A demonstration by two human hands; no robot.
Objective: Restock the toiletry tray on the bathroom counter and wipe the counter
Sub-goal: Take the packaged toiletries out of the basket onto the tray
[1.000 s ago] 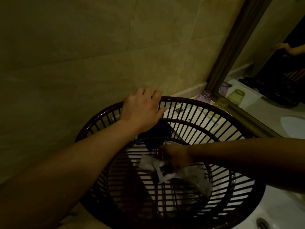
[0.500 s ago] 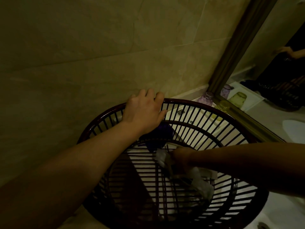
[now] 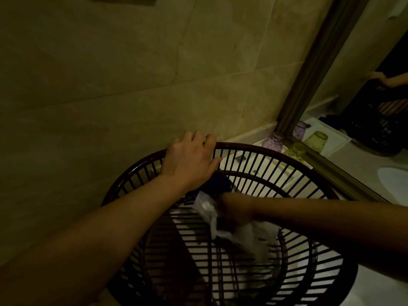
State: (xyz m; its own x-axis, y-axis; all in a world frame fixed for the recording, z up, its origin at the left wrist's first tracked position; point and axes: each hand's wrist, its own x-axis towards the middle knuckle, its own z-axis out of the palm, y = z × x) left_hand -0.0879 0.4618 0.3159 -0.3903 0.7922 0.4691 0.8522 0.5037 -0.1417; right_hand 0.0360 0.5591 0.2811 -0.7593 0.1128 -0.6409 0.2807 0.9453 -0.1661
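A dark round slatted basket (image 3: 276, 154) fills the lower middle of the view, resting over the white counter. My left hand (image 3: 187, 162) grips its far rim by the tiled wall. Inside the basket, blurred and in shadow, my right hand (image 3: 234, 208) is closed on clear plastic-wrapped packets (image 3: 205, 206); more crumpled clear wrapping (image 3: 254, 237) trails below it. A dark purple cloth (image 3: 217, 181) lies in the basket just under my left hand. The white toiletry tray (image 3: 258, 142) shows behind the basket's slats.
A purple glass (image 3: 273, 141) and a yellowish glass (image 3: 295, 152) stand upside down on the tray by the mirror frame (image 3: 313, 69). The mirror reflects them, the basket and a hand. The white sink basin (image 3: 393, 182) is at right. Tiled wall stands close on the left.
My right hand has risen inside the basket and shifted toward its far side, lifting the clear packets with it. My left hand has kept its hold on the rim.
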